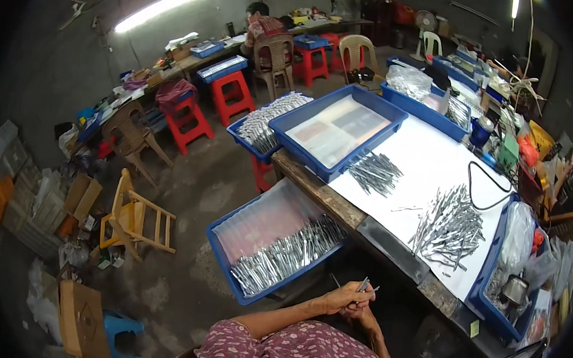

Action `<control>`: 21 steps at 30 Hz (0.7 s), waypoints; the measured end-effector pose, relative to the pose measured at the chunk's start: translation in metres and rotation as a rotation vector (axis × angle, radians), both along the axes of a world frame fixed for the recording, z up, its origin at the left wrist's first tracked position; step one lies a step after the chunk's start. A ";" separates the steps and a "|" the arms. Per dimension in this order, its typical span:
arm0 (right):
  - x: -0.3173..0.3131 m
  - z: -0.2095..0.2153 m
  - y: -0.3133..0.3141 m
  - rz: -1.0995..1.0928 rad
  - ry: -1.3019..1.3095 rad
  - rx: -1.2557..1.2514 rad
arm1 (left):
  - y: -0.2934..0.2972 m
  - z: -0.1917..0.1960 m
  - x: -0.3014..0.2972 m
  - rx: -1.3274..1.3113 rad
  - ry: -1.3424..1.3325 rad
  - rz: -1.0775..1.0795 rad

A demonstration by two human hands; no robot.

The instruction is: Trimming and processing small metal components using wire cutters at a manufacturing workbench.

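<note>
My two hands meet in front of my lap, near the table's front edge. My left hand [339, 298] is closed around a slim silvery metal piece [362, 285] whose tip sticks up past the fingers. Just beside it, my right hand [360, 310] is closed too, its fingers pressed against the left ones; whether it grips the same piece or another is too small to tell. To the left, a blue tray [245, 299] holds rows of similar metal pieces [282, 257] beside a translucent sheet [268, 217]. A loose pile of such pieces [451, 225] lies on the white-covered table [416, 157].
A smaller bundle of metal pieces [375, 172] lies by a large blue tray [335, 173]. A black loop [471, 184] and a blue bin [477, 286] with plastic bags are at right. A wooden chair [141, 216] stands left; another person [264, 30] sits far back.
</note>
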State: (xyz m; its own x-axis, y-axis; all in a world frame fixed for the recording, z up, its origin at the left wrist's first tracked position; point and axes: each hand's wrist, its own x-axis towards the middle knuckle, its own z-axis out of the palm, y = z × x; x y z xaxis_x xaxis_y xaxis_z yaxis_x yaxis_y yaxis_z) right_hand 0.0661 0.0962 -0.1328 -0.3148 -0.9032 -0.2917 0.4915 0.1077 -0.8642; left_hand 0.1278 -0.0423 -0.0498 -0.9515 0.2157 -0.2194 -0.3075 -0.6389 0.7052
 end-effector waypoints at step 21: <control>-0.003 0.020 0.014 0.161 0.513 0.187 | -0.052 0.075 -0.100 -0.281 0.094 0.246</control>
State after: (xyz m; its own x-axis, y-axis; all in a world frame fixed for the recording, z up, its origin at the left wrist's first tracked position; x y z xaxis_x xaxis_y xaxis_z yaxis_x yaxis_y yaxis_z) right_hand 0.0632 0.1097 -0.1123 -0.3206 -0.8994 -0.2971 -0.0219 0.3206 -0.9470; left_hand 0.0280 -0.0938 0.0249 -0.9862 -0.0778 -0.1463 -0.0942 -0.4637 0.8810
